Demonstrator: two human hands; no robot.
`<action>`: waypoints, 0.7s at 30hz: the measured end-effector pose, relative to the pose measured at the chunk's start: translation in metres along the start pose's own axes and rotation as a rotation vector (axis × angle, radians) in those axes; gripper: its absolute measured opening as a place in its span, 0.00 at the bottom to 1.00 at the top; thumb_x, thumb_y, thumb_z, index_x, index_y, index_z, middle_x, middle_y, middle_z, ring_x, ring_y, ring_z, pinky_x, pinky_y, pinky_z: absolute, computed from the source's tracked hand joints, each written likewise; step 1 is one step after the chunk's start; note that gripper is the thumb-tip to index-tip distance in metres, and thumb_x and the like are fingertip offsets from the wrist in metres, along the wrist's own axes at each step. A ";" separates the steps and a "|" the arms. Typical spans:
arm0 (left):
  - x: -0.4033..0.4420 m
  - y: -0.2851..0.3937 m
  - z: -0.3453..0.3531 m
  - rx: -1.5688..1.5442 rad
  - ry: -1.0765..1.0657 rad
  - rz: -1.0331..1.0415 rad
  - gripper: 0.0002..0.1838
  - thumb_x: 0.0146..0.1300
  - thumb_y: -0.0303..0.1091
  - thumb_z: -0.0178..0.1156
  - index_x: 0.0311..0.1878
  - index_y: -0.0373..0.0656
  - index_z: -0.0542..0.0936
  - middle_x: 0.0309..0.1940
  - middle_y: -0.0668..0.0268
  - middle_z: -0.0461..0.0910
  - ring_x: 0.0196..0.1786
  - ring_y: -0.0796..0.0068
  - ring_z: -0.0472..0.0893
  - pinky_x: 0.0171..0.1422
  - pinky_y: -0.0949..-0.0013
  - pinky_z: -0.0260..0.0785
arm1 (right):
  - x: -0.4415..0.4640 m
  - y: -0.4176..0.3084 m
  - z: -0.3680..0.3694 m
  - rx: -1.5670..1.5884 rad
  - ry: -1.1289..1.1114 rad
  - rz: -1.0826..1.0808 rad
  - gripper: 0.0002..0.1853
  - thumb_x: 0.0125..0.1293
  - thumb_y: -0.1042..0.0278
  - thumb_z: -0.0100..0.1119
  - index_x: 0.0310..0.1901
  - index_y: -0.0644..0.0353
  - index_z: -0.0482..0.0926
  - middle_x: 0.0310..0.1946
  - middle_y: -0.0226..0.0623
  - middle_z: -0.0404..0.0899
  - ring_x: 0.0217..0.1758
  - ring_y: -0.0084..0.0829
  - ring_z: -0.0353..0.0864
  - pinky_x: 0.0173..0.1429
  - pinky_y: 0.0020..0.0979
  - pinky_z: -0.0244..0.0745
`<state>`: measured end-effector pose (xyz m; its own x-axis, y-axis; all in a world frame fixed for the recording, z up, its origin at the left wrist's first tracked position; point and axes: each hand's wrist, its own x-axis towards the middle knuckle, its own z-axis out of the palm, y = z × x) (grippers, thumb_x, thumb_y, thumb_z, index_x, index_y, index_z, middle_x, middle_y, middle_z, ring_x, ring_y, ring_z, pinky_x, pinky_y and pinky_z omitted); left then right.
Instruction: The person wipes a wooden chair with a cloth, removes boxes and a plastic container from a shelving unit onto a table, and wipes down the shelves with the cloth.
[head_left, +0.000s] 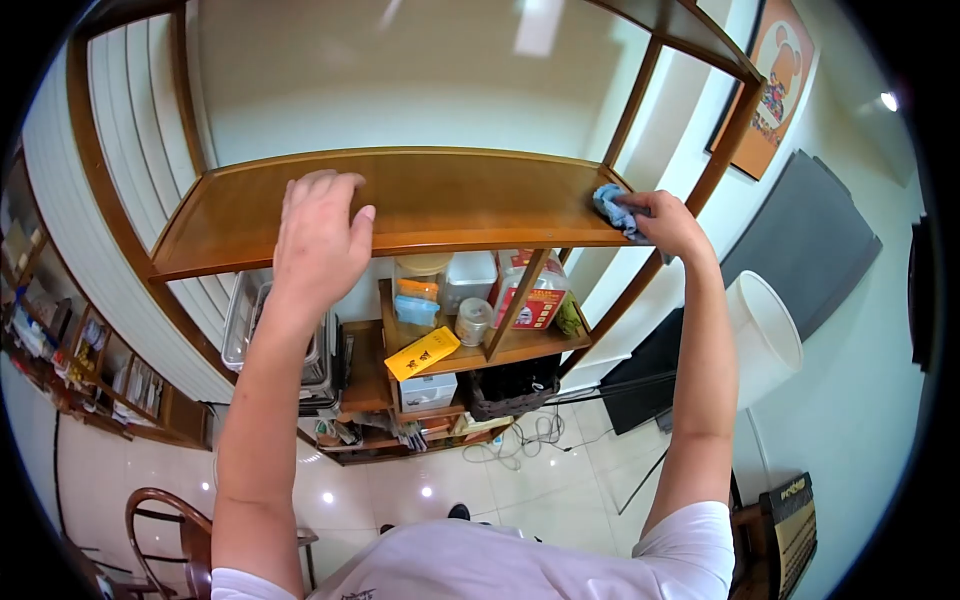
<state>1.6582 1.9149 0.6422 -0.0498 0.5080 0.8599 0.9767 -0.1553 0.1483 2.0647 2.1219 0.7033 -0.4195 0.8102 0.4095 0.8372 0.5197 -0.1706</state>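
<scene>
A brown wooden shelf board (450, 200) spans the view in front of me, with nothing standing on it. At its right end my right hand (670, 222) grips a crumpled blue cloth (612, 207), which touches the board near the front corner. My left hand (325, 235) is over the left part of the board, fingers stretched forward and thumb apart, holding nothing. Whether its fingertips rest on the wood I cannot tell.
Lower shelves hold a yellow packet (423, 353), a glass jar (474, 322), a red-and-white box (533, 305) and a dark woven basket (512, 388). A white lampshade (765, 340) stands at right, a wooden chair (165, 540) at lower left. Cables (520, 440) lie on the floor.
</scene>
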 end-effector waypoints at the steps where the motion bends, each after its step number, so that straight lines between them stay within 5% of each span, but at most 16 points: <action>1: 0.001 0.002 0.005 -0.036 -0.002 -0.001 0.14 0.66 0.30 0.62 0.53 0.35 0.80 0.53 0.49 0.81 0.61 0.48 0.76 0.69 0.53 0.68 | 0.010 0.014 0.011 -0.027 0.043 0.018 0.25 0.60 0.73 0.54 0.61 0.57 0.84 0.48 0.57 0.86 0.51 0.56 0.85 0.61 0.44 0.78; 4: 0.005 0.007 0.005 -0.057 0.008 -0.012 0.14 0.65 0.29 0.62 0.52 0.35 0.80 0.52 0.50 0.82 0.60 0.49 0.76 0.68 0.55 0.68 | 0.043 0.011 0.040 -0.082 0.008 -0.004 0.28 0.60 0.71 0.52 0.64 0.56 0.81 0.52 0.60 0.83 0.55 0.59 0.82 0.64 0.47 0.76; 10: -0.001 0.000 -0.004 -0.240 0.183 -0.011 0.10 0.65 0.25 0.60 0.48 0.36 0.82 0.46 0.53 0.84 0.56 0.52 0.81 0.63 0.57 0.72 | 0.039 -0.140 0.044 -0.003 -0.197 -0.221 0.29 0.62 0.72 0.52 0.67 0.56 0.78 0.56 0.58 0.82 0.60 0.56 0.81 0.68 0.44 0.74; 13: -0.017 -0.019 -0.031 -0.640 0.395 -0.047 0.14 0.70 0.18 0.50 0.53 0.33 0.82 0.54 0.55 0.82 0.63 0.64 0.79 0.68 0.65 0.70 | 0.029 -0.251 0.057 0.219 -0.255 -0.558 0.27 0.63 0.74 0.51 0.65 0.59 0.79 0.58 0.57 0.82 0.63 0.54 0.80 0.70 0.44 0.73; 21: -0.058 -0.082 -0.091 -0.612 0.852 -0.131 0.21 0.70 0.19 0.49 0.66 0.33 0.69 0.65 0.53 0.73 0.70 0.65 0.71 0.75 0.63 0.64 | 0.028 -0.392 0.089 0.303 -0.258 -0.892 0.28 0.60 0.77 0.51 0.64 0.59 0.80 0.60 0.52 0.82 0.64 0.51 0.80 0.72 0.43 0.72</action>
<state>1.5618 1.8208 0.6249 -0.5093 -0.1738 0.8429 0.6930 -0.6635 0.2820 1.6935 1.9650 0.7022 -0.9494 0.1013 0.2974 0.0646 0.9893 -0.1307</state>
